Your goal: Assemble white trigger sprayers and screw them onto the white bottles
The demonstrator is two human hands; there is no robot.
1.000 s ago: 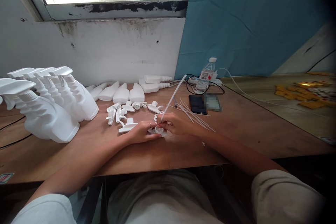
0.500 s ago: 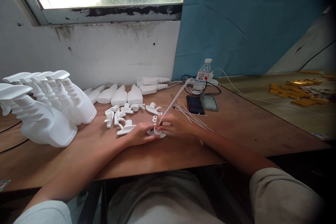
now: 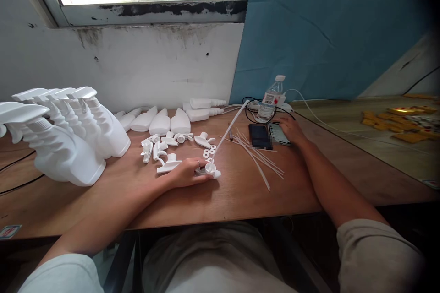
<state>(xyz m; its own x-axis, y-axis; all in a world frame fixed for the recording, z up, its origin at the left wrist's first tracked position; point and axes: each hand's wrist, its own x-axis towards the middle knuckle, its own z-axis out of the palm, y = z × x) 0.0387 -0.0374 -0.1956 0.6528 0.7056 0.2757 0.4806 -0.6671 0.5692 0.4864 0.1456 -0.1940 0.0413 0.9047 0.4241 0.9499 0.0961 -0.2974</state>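
Observation:
My left hand (image 3: 188, 173) rests on the table, fingers closed around a white spray trigger head (image 3: 210, 169). From that head a long thin dip tube (image 3: 229, 132) rises, slanting up to the right. My right hand (image 3: 291, 130) is at a phone-like device (image 3: 279, 133) with a partly blurred screen, its fingers stretched over the upper right edge. A dark phone (image 3: 260, 136) lies beside that device. Loose white trigger heads (image 3: 169, 163) lie to the left of my left hand, and small white washers (image 3: 206, 153) sit just behind it.
Several loose dip tubes (image 3: 263, 160) lie on the table (image 3: 240, 208). Assembled white spray bottles (image 3: 74, 146) stand at the left. White bottles (image 3: 160, 122) lie along the wall. A water bottle (image 3: 271, 100) and cables are at the back right. Yellow packets (image 3: 381, 121) lie beyond the table.
My right hand has let go of the dip tube and moved right to the phone-like device. My left hand still holds the trigger head. The view has shifted slightly.

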